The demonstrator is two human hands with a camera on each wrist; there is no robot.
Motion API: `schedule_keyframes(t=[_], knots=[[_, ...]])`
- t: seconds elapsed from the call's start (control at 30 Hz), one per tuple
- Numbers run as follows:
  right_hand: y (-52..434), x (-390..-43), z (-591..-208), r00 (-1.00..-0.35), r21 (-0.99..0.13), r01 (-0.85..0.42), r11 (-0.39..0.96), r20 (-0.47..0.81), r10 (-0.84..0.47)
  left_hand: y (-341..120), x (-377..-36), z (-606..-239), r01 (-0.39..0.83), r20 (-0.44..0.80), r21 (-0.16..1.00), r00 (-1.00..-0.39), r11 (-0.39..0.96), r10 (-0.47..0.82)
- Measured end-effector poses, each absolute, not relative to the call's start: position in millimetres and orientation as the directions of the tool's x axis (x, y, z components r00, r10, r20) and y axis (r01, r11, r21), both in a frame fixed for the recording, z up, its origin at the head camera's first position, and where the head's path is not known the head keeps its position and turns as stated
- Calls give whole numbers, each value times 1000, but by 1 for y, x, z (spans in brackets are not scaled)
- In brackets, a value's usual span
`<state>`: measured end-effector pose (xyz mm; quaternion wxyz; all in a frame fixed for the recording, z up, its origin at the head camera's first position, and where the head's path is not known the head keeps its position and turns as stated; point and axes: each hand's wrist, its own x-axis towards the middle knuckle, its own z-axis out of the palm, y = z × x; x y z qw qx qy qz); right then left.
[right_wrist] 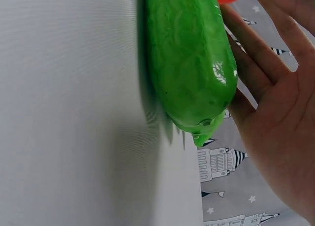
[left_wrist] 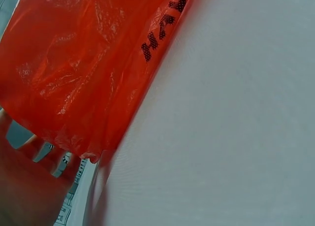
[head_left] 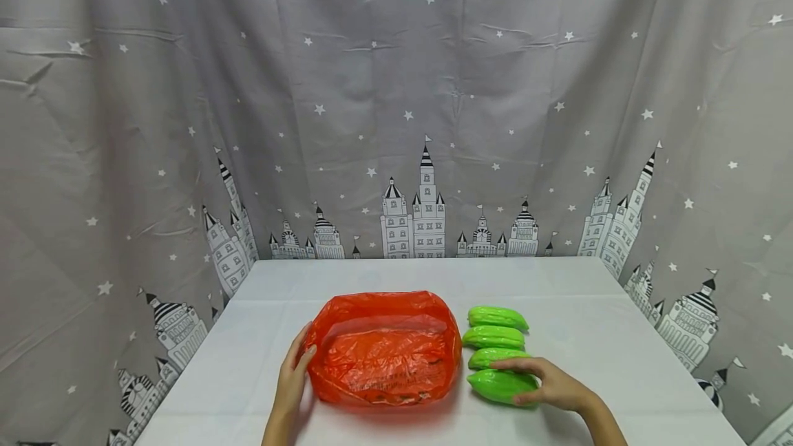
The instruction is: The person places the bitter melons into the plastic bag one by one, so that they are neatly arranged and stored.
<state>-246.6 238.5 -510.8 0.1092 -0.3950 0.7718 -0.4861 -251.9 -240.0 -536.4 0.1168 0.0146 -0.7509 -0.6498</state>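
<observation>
So we had the orange plastic bag [head_left: 384, 349] sitting open in the lower middle of the head view, on the white table [head_left: 619, 336], its mouth gaping upward and nothing that we could make out inside it. Our left hand [head_left: 291, 384] lay against the bag's left edge, low in the frame, fingers curled at the rim; whether they actually pinched the film we could not tell, since the left wrist view showed only crinkled orange plastic with dark lettering. Just right of the bag lay a row of four green vegetables, stacked up the frame one behind the other, and our right hand [head_left: 551, 384] was over the nearest green vegetable [head_left: 502, 385], at the lower right. Its fingers were spread and laid over the top, the thumb tucked under the near side, a loose cup rather than a firm clasp; the right wrist view showed the palm [right_wrist: 280, 137] open beside the glossy skin, barely touching. We judged the risks plain enough: that skin looked slick, so a lazy hold could let it roll away across the table. The second vegetable [head_left: 495, 358] lay just beside it and could get nudged. The bag was flimsy, too, and its rim could fold shut if the left hand slackened.
</observation>
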Motion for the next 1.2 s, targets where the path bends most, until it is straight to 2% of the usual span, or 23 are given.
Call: schedule_keyframes(t=[0.4, 0.63, 0.93, 1.2], knots=[[234, -245, -522, -625, -810, -556, 187, 259, -737, -238, -249, -539, 125, 155, 976, -974, 177, -164], [233, -244, -522, -662, -787, -553, 273, 216, -718, -237, -249, -538, 138, 168, 974, -972, 178, -166], [235, -245, -527, -636, -876, -416, 244, 89, -766, -237, -250, -538, 132, 164, 974, -971, 183, -173], [238, -245, -528, -638, -871, -397, 291, 34, -769, -239, -250, -540, 128, 158, 975, -973, 180, -168]])
